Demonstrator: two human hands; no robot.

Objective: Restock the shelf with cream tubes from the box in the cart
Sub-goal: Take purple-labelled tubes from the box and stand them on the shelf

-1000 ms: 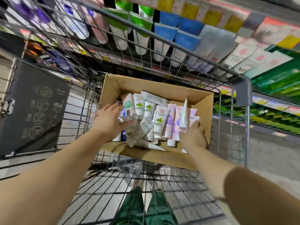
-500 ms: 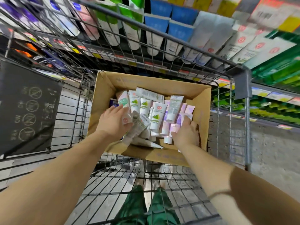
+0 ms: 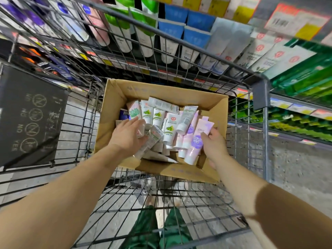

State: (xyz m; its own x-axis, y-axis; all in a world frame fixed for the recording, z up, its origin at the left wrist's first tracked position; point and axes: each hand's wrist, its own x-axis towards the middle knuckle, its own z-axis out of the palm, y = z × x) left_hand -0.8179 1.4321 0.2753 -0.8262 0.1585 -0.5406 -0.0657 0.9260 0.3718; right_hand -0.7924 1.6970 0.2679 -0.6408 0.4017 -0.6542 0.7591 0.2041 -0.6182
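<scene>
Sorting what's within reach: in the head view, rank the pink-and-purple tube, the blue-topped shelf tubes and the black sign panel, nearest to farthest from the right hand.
1. Pink-and-purple tube: at the right hand, in the box.
2. Blue-topped shelf tubes: above, past the cart rim.
3. Black sign panel: far left.

Matt brown cardboard is seen in the box [image 3: 115,105], grey metal wire in the cart [image 3: 197,56], and glossy plastic in the cream tubes [image 3: 195,141].

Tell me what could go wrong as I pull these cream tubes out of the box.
1. The left hand is bunching several tubes at once, so one could slip and fall through the cart's wire floor.
2. The cardboard box holds mixed kinds; the purple tube at the right hand differs from the green-leaf tubes, so they could get shelved in the wrong row.
</scene>
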